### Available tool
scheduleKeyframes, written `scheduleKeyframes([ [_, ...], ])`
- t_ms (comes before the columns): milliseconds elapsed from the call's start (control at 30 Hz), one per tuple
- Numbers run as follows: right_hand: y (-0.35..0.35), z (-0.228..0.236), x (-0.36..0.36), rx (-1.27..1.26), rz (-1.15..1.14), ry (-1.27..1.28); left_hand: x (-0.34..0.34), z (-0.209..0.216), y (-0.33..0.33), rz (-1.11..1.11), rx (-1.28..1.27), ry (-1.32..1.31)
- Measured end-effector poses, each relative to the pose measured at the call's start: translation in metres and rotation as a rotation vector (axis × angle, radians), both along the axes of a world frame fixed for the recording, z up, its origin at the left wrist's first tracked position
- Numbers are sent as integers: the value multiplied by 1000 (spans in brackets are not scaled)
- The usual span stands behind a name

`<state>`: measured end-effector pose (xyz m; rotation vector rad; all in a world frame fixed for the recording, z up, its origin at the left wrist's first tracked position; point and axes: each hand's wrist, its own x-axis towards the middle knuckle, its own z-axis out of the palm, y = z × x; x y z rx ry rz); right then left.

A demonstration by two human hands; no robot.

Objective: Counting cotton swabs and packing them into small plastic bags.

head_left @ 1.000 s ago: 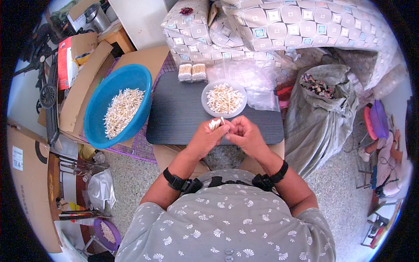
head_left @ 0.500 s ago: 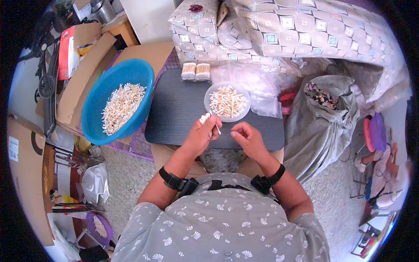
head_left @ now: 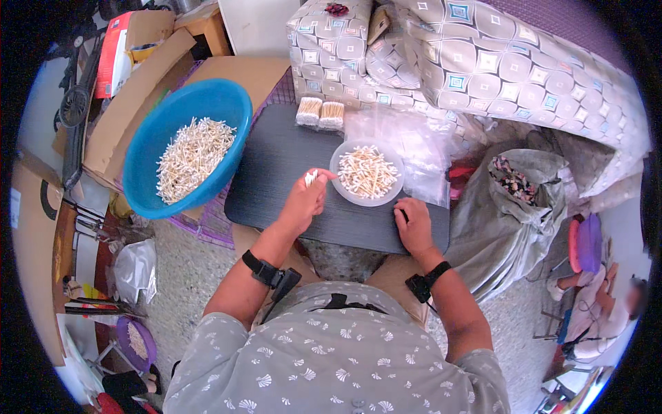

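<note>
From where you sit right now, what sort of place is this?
Probably a home room doubling as a small workspace: what looks like a sofa under a patterned cover stands beyond a low dark table, and a big blue basin of loose cotton swabs sits beside it.

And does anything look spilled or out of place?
Nothing looks spilled: the white cotton swabs sit heaped inside the round translucent plastic bowl. Only loose clear plastic bags look untidy, spread over the far right corner of the black rectangular tabletop.
</note>
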<state>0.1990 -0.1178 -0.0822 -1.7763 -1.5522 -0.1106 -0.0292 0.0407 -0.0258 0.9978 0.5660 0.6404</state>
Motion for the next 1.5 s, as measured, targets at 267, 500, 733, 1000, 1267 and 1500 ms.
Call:
scheduleKeyframes([
  [267, -1, 3, -1, -65, -29, -18, 35, -6, 31, 153, 489, 253],
  [500, -1, -1, -3, -66, -36, -10, 59, 5, 59, -15, 1052, 765],
  [733, 3, 3, -1, -67, -47, -30, 75, 4, 68, -100, 1077, 722],
  [1000, -3, 8, -5, -55, -40, -11, 76, 1, 62, -69, 1100, 576],
  [1267, 1, 7, -6, -29, -46, 14, 62, 27, 61, 21, 893, 572],
  [1500, -8, 6, 10, -81, -75, 100, 52, 50, 43, 71, 764, 368],
])
